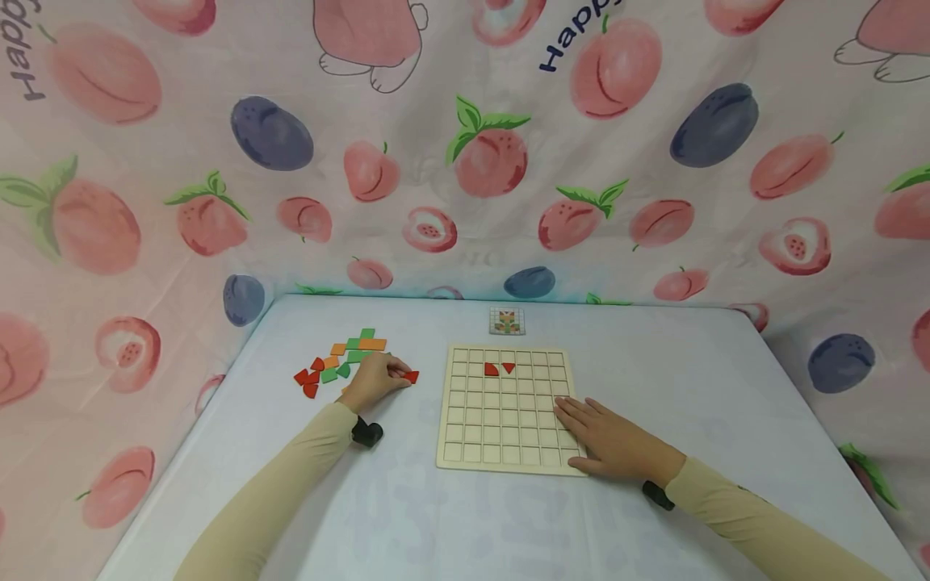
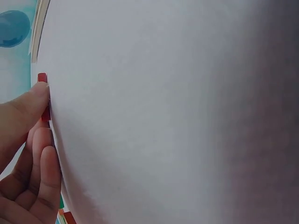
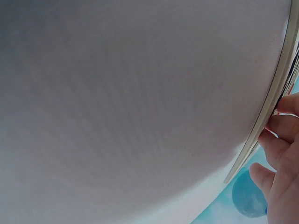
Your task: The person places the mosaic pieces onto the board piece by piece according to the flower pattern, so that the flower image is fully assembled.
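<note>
My left hand (image 1: 375, 381) pinches a red triangular tile (image 1: 412, 377) between thumb and fingers, left of the pale wooden grid board (image 1: 491, 415). In the left wrist view the thumb presses on that red tile (image 2: 42, 77), seen edge-on. Two red tiles lie on the board's upper rows: one with a rounded side (image 1: 491, 369) and a triangle (image 1: 508, 368) beside it. My right hand (image 1: 617, 440) rests on the board's right edge, its fingers extended. The right wrist view shows its fingertips along the board's edge (image 3: 266, 114).
Loose red, green and orange tiles (image 1: 352, 356) lie around and left of my left hand. Behind the board is a small card (image 1: 506, 321) with a patterned picture on a grid. A fruit-print cloth (image 1: 429, 145) hangs behind the white-covered table (image 1: 407, 516).
</note>
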Demonstrator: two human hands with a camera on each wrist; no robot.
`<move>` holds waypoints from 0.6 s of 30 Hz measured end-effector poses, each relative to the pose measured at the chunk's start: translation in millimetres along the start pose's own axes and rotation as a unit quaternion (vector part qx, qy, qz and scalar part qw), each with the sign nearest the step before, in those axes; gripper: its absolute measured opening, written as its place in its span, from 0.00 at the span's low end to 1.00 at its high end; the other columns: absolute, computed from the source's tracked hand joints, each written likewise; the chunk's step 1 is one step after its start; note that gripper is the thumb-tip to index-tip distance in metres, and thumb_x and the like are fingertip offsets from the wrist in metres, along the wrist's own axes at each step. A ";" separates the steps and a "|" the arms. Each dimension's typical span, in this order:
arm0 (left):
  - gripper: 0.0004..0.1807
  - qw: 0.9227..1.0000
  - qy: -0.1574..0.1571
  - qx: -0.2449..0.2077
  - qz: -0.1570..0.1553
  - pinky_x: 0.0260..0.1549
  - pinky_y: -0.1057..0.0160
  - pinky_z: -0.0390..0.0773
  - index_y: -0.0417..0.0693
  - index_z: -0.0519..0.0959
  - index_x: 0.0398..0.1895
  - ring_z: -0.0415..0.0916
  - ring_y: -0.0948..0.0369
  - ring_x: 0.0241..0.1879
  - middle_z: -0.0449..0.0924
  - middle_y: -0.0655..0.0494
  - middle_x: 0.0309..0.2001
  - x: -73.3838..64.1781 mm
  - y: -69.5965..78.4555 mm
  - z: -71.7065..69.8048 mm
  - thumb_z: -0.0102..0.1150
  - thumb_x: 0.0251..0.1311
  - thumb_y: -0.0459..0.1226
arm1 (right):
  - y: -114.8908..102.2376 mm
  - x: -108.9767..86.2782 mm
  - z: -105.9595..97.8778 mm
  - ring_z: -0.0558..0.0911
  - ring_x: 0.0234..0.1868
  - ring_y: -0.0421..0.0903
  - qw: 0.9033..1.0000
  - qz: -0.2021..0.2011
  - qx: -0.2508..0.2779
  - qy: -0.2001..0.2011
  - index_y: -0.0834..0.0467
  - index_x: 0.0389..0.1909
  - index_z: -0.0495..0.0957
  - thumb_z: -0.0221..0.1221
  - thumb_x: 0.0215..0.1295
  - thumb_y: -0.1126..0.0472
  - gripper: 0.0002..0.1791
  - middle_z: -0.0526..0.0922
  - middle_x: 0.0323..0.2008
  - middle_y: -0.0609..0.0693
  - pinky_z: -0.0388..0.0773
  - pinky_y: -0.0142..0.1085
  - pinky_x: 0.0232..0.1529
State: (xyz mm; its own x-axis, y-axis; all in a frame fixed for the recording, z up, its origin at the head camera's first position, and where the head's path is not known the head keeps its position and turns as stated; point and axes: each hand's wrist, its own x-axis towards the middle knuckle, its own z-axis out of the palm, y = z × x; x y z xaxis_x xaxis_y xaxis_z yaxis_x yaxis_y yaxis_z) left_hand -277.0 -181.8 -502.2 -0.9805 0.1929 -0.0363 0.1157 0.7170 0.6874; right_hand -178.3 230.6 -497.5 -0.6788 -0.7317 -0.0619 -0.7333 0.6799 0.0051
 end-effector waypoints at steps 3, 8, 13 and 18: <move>0.11 1.000 -0.001 -0.002 0.002 0.31 0.71 0.74 0.42 0.85 0.36 0.73 0.63 0.30 0.80 0.53 0.30 0.6 -0.8 0.8 0.71 0.47 0.33 | 0.1 -0.3 0.1 0.60 0.71 0.56 1.000 -0.003 -0.004 0.001 0.64 0.69 0.58 0.48 0.66 0.37 0.42 0.59 0.70 0.59 0.61 0.52 0.66; 0.11 1.000 -0.002 0.002 0.010 0.31 0.70 0.74 0.42 0.85 0.36 0.73 0.63 0.29 0.80 0.53 0.30 2.6 0.1 0.3 0.71 0.47 0.33 | 1.7 0.3 0.5 0.60 0.71 0.54 1.000 0.002 -0.010 -0.004 0.63 0.69 0.57 0.48 0.66 0.37 0.42 0.58 0.71 0.58 0.61 0.51 0.67; 0.10 1.000 0.002 0.011 0.005 0.30 0.70 0.73 0.42 0.85 0.35 0.72 0.64 0.28 0.81 0.54 0.28 4.2 1.6 1.3 0.70 0.47 0.33 | 1.8 1.2 0.1 0.58 0.72 0.53 1.000 0.011 0.000 -0.024 0.62 0.71 0.55 0.48 0.65 0.36 0.43 0.56 0.72 0.57 0.58 0.51 0.68; 0.10 1.000 0.005 0.006 -0.010 0.28 0.70 0.73 0.42 0.85 0.33 0.72 0.64 0.27 0.80 0.55 0.27 4.4 2.9 3.9 0.71 0.47 0.35 | 0.9 0.7 3.0 0.57 0.72 0.53 1.000 0.013 0.003 -0.027 0.62 0.71 0.55 0.47 0.65 0.36 0.43 0.55 0.72 0.57 0.58 0.50 0.69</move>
State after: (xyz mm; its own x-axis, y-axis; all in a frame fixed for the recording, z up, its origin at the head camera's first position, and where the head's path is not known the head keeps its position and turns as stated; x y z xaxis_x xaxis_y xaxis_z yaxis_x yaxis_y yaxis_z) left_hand -280.3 -176.2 -503.2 -0.9841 0.1723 -0.0431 0.0978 0.7286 0.6779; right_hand -179.3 230.8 -500.5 -0.6951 -0.7095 -0.1162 -0.7145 0.6996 0.0025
